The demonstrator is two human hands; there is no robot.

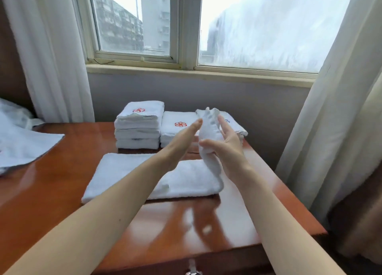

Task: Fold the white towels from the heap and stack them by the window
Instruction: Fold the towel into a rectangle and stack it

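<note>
The half-folded towel [182,177] lies on the tabletop [72,181] just in front of the tall stack [138,125], with its right end raised upright. The left grip [184,140] is flat, fingers straight, against that end. The right grip [227,148] curls thumb and fingers loosely round it. The fold should go well if both carry the end leftward, square the edges, then smooth it flat. More towels wait in the heap [20,146], left of the stack.
</note>
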